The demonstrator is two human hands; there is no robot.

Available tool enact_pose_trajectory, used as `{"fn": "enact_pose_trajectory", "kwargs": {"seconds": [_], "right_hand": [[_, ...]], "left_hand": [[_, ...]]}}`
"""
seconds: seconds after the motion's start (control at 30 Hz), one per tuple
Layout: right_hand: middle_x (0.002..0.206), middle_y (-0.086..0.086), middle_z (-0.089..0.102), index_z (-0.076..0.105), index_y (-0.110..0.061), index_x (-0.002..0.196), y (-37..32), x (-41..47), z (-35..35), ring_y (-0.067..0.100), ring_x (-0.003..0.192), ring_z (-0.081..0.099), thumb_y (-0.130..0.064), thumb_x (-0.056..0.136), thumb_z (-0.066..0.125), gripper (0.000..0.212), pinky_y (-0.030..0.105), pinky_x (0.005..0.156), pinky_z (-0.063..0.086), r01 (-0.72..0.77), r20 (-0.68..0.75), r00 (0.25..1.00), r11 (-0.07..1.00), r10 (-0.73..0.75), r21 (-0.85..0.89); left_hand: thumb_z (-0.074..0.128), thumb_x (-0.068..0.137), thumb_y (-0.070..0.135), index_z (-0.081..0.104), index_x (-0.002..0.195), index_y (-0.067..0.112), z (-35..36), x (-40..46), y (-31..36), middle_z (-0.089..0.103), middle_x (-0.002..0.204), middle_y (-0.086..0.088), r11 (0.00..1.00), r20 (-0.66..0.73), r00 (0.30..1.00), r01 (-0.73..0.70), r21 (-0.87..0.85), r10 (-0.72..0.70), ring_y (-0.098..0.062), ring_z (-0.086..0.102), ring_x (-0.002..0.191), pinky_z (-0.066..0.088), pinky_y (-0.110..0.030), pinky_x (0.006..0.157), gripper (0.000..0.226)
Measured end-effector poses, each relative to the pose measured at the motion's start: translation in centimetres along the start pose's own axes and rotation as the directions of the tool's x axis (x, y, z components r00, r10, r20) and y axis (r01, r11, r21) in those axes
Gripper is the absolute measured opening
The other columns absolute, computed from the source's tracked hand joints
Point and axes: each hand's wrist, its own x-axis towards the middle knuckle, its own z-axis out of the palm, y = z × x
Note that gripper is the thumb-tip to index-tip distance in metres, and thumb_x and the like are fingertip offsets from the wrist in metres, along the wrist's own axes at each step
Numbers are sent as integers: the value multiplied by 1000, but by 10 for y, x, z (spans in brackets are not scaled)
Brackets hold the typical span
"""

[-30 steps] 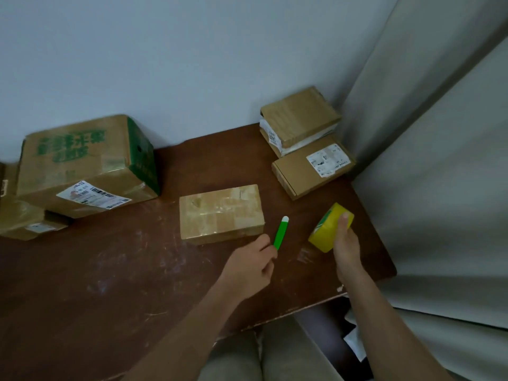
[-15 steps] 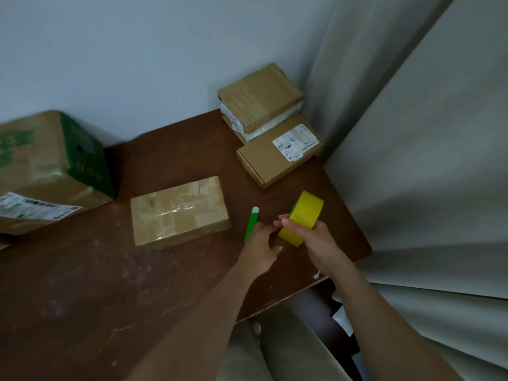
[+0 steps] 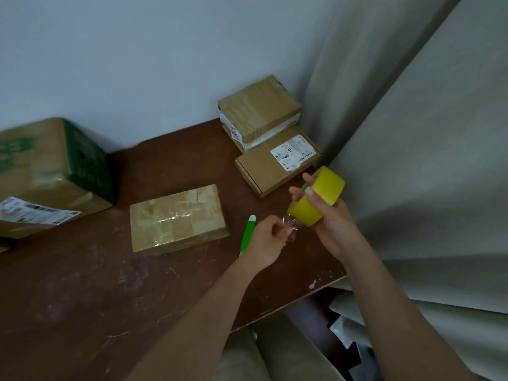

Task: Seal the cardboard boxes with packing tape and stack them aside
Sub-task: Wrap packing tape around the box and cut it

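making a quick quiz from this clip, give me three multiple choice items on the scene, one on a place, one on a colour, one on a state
1. Where does the green cutter lie?
A. on the big box
B. on the table, right of the middle box
C. on the floor

2. What colour is the tape roll?
A. yellow
B. red
C. white

3. What is the left hand doing?
A. resting flat on the table
B. lifting the middle box
C. pinching the clear tape end pulled off the roll

Answers:
1 B: the cutter sits on the brown table between the middle box and the left hand.
2 A: the roll held in the right hand is yellow.
3 C: the left hand's fingers close on a clear, shiny strip running from the roll.
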Motion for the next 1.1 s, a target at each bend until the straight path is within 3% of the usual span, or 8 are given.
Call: {"fn": "enact_pose_trajectory", "kwargs": {"seconds": [0.17,0.3,0.53,0.63,0.73,0.87,0.97,1.1], "right_hand": [[127,-2,69,41,-41,144,-36,6,23,14,113,64,-20,74,81,83,41,98,50,55,187,982,992,-33,-115],[122,-7,71,58,-48,126,-40,6,66,11,115,65,-6,89,65,56,37,96,48,67,231,973,975,-16,-212],[117,-4,72,59,-7,130,-34,26,129,18,111,63,-27,85,68,50,44,90,49,-18,289,953,970,90,-244],[108,-9,74,68,-13,121,-30,41,143,16,116,64,-18,92,67,29,42,99,47,83,254,967,934,8,-347],[110,-6,75,37,-29,153,-20,49,162,10,116,64,-23,95,65,64,35,99,49,189,381,925,881,-11,-434],[111,-3,75,15,-39,157,7,58,189,0,110,64,-32,97,63,77,16,93,47,365,486,871,757,-72,-542],[111,0,72,13,-55,152,27,71,195,3,110,63,-43,96,63,76,22,99,43,369,487,872,720,-49,-588],[125,-4,67,16,-78,133,37,67,193,10,117,61,-52,92,63,67,33,106,44,276,384,922,784,-52,-556]], "left_hand": [[61,95,5,56,81,17,-36,-12,40,54,71,-1,983,-110,993,-67,-171,48,-4,56,52,50,-20,59,19],[66,91,3,47,100,9,-78,-31,49,52,76,-5,946,-176,982,4,-324,-64,-8,57,51,49,-20,54,22],[64,93,5,55,77,9,-136,-79,44,56,65,-6,890,-253,950,49,-453,-182,-9,56,54,50,-16,49,18],[64,93,8,59,82,7,-152,-100,38,59,69,-5,866,-258,942,62,-496,-215,-7,59,57,51,-16,54,12],[61,96,16,62,86,8,-161,-110,18,60,76,-4,869,-342,898,80,-489,-275,-8,58,64,51,-18,62,13],[58,98,30,61,97,21,-160,-110,-7,56,119,-7,772,-382,812,126,-624,-441,-18,56,107,45,-39,105,9],[61,89,36,64,106,24,-156,-109,-14,47,139,0,701,-355,783,142,-698,-511,-18,47,124,32,-49,115,21],[59,89,20,69,109,16,-167,-101,-19,65,123,-3,668,-366,774,98,-737,-517,-23,55,120,32,-48,114,23]]}}
